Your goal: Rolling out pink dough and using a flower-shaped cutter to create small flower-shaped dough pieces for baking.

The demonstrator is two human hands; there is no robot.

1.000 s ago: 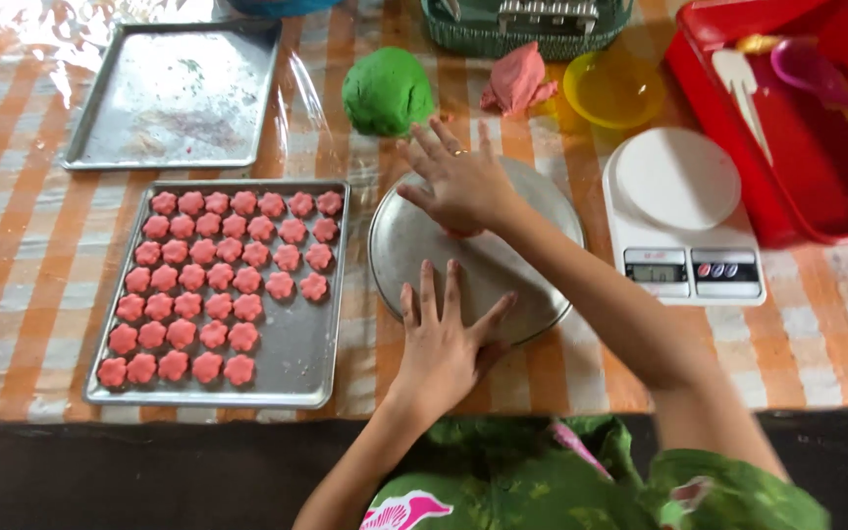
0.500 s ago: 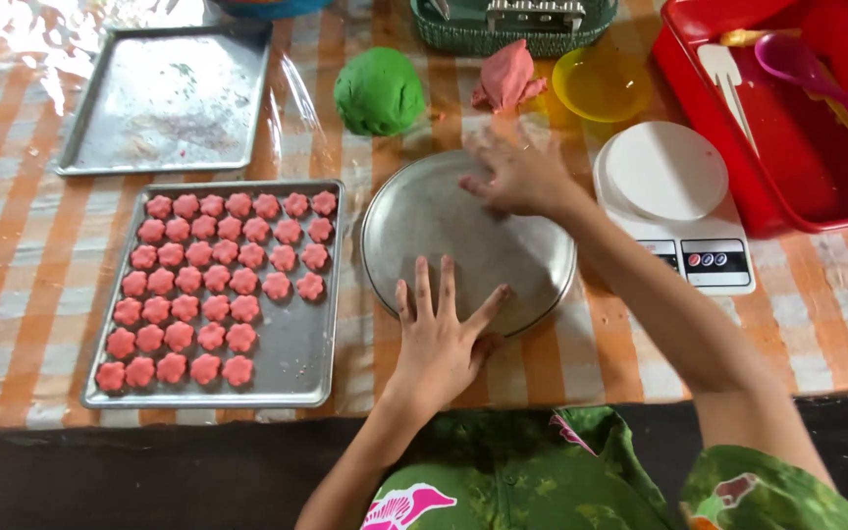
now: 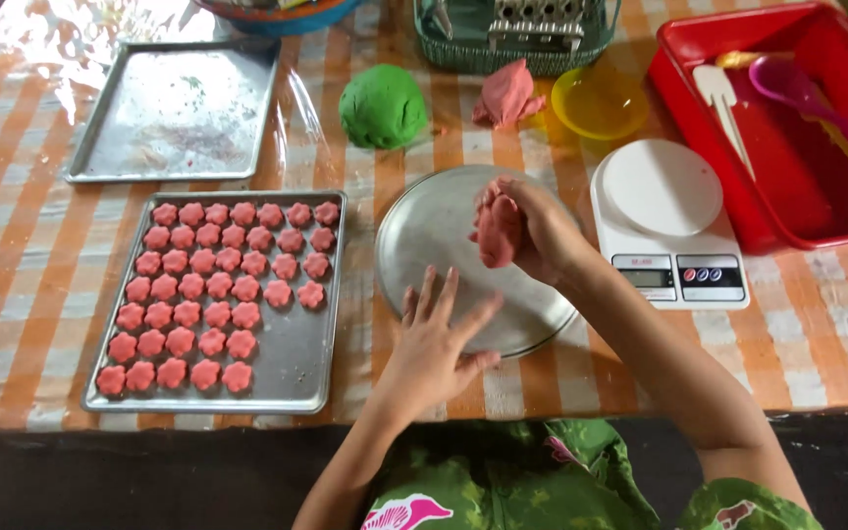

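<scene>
Orange-and-white checked cloth under clear plastic covers the table (image 3: pixel 836 334), its near edge running just below both trays. Left hand (image 3: pixel 434 344) lies flat, fingers spread wide, on the near rim of the round metal plate (image 3: pixel 424 236). Right hand (image 3: pixel 532 231) is raised above the plate's centre, fingers closed around a lump of pink dough (image 3: pixel 496 231). Baking tray (image 3: pixel 296 363), smooth metal, sits just left of the plate, carrying rows of pink flower-shaped pieces (image 3: pixel 218 285); its right strip is bare. Green dough ball (image 3: pixel 383 106) rests beyond. White kitchen scale (image 3: pixel 664 221) stands just right of the plate.
</scene>
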